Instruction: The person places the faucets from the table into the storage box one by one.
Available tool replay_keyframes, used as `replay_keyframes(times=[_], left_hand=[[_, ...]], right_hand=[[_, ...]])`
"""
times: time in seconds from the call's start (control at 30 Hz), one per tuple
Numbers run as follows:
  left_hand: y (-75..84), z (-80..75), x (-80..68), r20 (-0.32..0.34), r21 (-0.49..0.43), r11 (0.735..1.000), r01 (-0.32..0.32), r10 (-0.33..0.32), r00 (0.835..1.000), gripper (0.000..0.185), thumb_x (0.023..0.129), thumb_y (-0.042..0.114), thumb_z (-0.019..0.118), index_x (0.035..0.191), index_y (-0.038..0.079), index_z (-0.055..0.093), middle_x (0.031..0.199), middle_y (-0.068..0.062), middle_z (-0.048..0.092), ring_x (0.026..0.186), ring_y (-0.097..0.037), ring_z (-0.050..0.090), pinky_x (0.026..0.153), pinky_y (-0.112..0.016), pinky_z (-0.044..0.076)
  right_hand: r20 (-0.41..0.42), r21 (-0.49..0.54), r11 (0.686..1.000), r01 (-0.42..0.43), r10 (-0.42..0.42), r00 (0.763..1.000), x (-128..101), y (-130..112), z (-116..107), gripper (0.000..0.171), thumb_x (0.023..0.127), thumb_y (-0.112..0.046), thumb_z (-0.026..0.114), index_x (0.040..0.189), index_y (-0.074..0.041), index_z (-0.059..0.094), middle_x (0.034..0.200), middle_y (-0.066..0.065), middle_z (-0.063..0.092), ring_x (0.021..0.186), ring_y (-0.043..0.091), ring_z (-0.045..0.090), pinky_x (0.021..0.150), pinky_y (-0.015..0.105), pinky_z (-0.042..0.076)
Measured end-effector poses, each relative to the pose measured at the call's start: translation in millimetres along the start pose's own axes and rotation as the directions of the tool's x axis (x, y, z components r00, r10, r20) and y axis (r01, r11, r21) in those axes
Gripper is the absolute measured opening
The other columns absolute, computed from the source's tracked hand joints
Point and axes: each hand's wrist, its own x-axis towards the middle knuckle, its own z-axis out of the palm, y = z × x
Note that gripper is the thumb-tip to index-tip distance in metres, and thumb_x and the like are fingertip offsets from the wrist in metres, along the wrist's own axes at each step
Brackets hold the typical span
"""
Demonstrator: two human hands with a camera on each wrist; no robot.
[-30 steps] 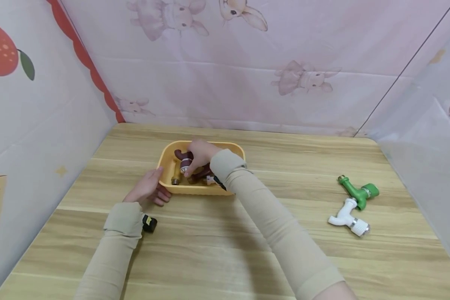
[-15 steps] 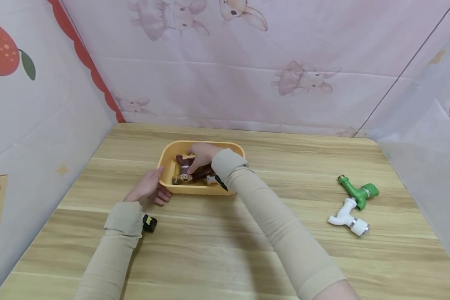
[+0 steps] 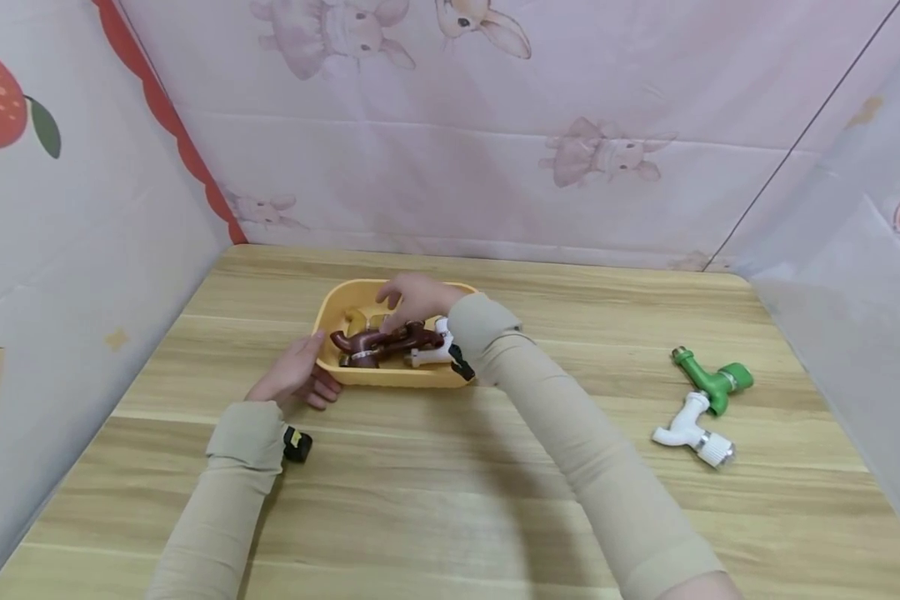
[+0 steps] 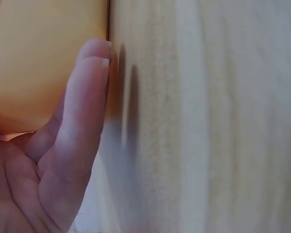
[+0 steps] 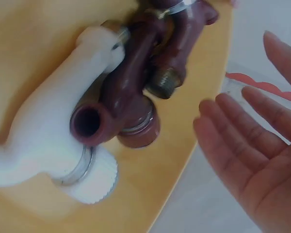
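Note:
A yellow plastic box (image 3: 397, 379) holds several water taps. Inside lie a brown tap (image 3: 363, 343) at the left, a second brown tap (image 3: 414, 336) beside it, a white tap (image 5: 48, 111) at the right and a yellow tap (image 3: 356, 320) behind. My right hand (image 3: 416, 298) hovers over the back of the box, fingers spread and holding nothing, as the right wrist view confirms. At the box's left front corner, my left hand (image 3: 294, 372) has its thumb at the rim. Its fingers (image 4: 82, 111) lie fairly straight along the outer wall.
On the wooden table (image 3: 390, 517), a green tap (image 3: 712, 386) and another white tap (image 3: 693, 433) lie close together at the right. Printed cloth walls (image 3: 480, 200) stand behind the table and at both sides.
My right hand has let go of the left brown tap and lifted slightly up and right. That tap now lies turned at the box's left. The left hand stays at the corner.

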Motion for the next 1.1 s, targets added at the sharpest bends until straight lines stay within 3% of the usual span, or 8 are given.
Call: replay_keyframes(times=[0.17,0.4,0.83,0.97,1.1], left_hand=[[2.4,0.6,0.6,0.0,0.003,1.0,0.007,-0.007,1.0,0.067,0.097,0.048,0.012,0.134,-0.008,0.018,0.074,-0.02,0.061,0.062,-0.029,0.063,0.057,-0.045,0.056],[3.7,2.1,2.5,-0.01,0.015,1.0,0.014,-0.014,1.0,0.068,0.098,0.048,0.012,0.136,-0.008,0.015,0.075,-0.021,0.061,0.063,-0.029,0.063,0.058,-0.045,0.056],[1.7,3.8,1.9,-0.019,0.008,1.0,0.017,-0.017,1.0,0.065,0.098,0.046,0.012,0.133,-0.009,0.02,0.073,-0.019,0.061,0.062,-0.029,0.063,0.058,-0.045,0.056],[2.0,4.1,1.4,-0.015,0.003,1.0,0.016,-0.016,1.0,0.065,0.098,0.046,0.012,0.133,-0.009,0.02,0.074,-0.02,0.061,0.062,-0.029,0.063,0.058,-0.045,0.056],[2.6,3.8,0.2,-0.014,0.003,1.0,0.012,-0.012,1.0,0.067,0.098,0.047,0.012,0.133,-0.009,0.02,0.075,-0.021,0.061,0.062,-0.029,0.063,0.058,-0.045,0.056]], right_hand=[[-0.032,0.103,0.994,0.019,-0.016,0.999,-11,2,-5,0.053,0.083,-0.026,0.068,0.129,-0.008,0.049,0.115,0.01,0.058,0.099,0.021,0.056,0.086,0.032,0.047],[-0.057,0.296,0.954,0.053,-0.038,0.998,-28,9,-8,0.049,0.084,-0.015,0.066,0.128,-0.005,0.048,0.112,0.017,0.057,0.084,0.031,0.063,0.072,0.034,0.054],[-0.136,0.352,0.927,0.13,-0.087,0.987,-48,16,-4,0.043,0.083,-0.003,0.065,0.123,0.002,0.051,0.097,0.014,0.064,0.084,0.033,0.063,0.07,0.033,0.055],[-0.159,0.339,0.93,0.144,-0.094,0.983,-53,18,-1,0.041,0.083,-0.005,0.065,0.121,0.001,0.052,0.097,0.012,0.065,0.085,0.03,0.064,0.068,0.028,0.055],[-0.17,0.362,0.922,0.138,-0.081,0.982,-59,21,2,0.041,0.084,-0.008,0.065,0.122,-0.001,0.052,0.098,0.011,0.064,0.085,0.029,0.064,0.07,0.033,0.055]])
